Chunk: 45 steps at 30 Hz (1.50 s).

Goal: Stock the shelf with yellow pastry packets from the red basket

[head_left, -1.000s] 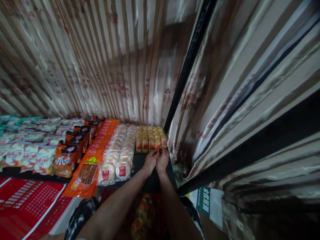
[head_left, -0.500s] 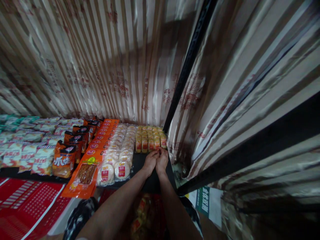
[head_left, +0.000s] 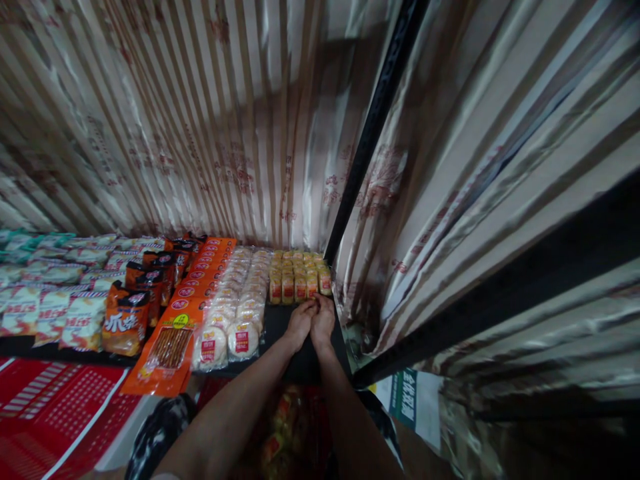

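On the black shelf [head_left: 280, 327], small yellow snack packets [head_left: 287, 287] with red labels stand in several close rows at the far right. My left hand [head_left: 301, 321] and my right hand [head_left: 323, 319] meet at the front of these rows, fingers curled and drawn together. Their fingertips are on the lower front of one packet near the right end of the row; what lies between the fingers is partly hidden. Left of the yellow packets are clear-wrapped round white rice crackers [head_left: 243, 340] in two columns.
An orange strip of snack sticks [head_left: 173, 347], orange-black bags [head_left: 125, 320] and white bags [head_left: 83, 320] fill the shelf leftward. Below are a red basket [head_left: 35, 413] and more yellow packets [head_left: 280, 433]. A black post [head_left: 365, 147] stands at the corner before a striped curtain [head_left: 240, 133].
The view has shifted very slightly. Both hands stay together at the same yellow packets, with no clear movement of the goods.
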{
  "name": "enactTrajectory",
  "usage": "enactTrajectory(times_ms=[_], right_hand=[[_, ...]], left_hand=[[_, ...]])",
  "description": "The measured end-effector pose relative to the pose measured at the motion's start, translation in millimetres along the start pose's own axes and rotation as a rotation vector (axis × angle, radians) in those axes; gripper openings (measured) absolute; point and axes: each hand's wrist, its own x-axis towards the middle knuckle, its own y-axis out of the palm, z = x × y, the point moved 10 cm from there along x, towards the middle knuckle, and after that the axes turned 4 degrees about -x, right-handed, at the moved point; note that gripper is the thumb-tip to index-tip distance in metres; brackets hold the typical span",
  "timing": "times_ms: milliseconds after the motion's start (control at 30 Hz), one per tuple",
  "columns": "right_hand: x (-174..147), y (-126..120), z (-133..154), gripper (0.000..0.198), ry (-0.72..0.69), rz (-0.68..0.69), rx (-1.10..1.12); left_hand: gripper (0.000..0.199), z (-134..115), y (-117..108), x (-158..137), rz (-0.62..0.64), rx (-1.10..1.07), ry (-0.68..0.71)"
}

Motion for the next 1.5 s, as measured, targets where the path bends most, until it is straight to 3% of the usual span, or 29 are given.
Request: enactTrajectory(times_ms=[433, 600, 1033, 1333, 1500], right_hand=[[-23.4, -10.4, 16.8, 0.038, 0.003, 0.064, -0.004], [-46.8, -14.5, 24.5, 0.036, 0.030, 0.144, -0.040], [-110.3, -28.4, 45.3, 0.032, 0.000, 0.201, -0.009], [-148.3, -36.3, 63.6, 0.031, -0.087, 0.212, -0.003], [-180.3, -38.5, 67.6, 0.033, -0.151, 0.215, -0.011]], left_hand=[[0.016, -6.0, -12.6, -16.3, -0.077, 0.221, 0.074], [0.015, -5.4, -25.6, -38.6, -0.133, 0.313, 0.060], [0.015, 0.6, -55.0, -97.6, -0.156, 0.504, 0.090], [0.012, -1.7, -75.7, -136.3, -0.183, 0.506, 0.162], [0.013, 13.4, -92.8, -154.2, -0.147, 0.589, 0.208]])
